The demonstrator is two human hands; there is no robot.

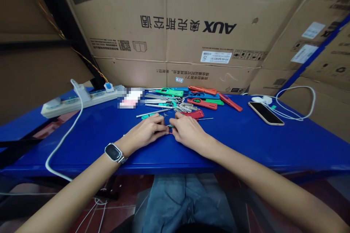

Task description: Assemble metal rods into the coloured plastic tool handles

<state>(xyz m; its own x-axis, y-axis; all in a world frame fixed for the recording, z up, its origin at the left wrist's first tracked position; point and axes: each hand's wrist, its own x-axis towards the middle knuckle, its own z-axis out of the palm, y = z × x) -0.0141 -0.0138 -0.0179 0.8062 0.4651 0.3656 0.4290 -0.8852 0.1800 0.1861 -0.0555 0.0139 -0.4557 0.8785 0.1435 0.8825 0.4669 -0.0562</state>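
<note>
My left hand (146,131) and my right hand (187,129) rest close together on the blue table (240,134), fingertips meeting over a small green part (170,126) pinched between them. A smartwatch (113,151) sits on my left wrist. Just beyond my hands lies a heap of lighter parts (188,100): red, green and blue plastic handles, thin metal tubes and small metal pieces. A red handle (195,114) lies right behind my right hand.
A white power strip (79,100) with a plug and white cable lies at the table's back left. A phone (265,113) and a white charger cable (295,102) lie at the right. Large cardboard boxes (191,25) stand behind the table.
</note>
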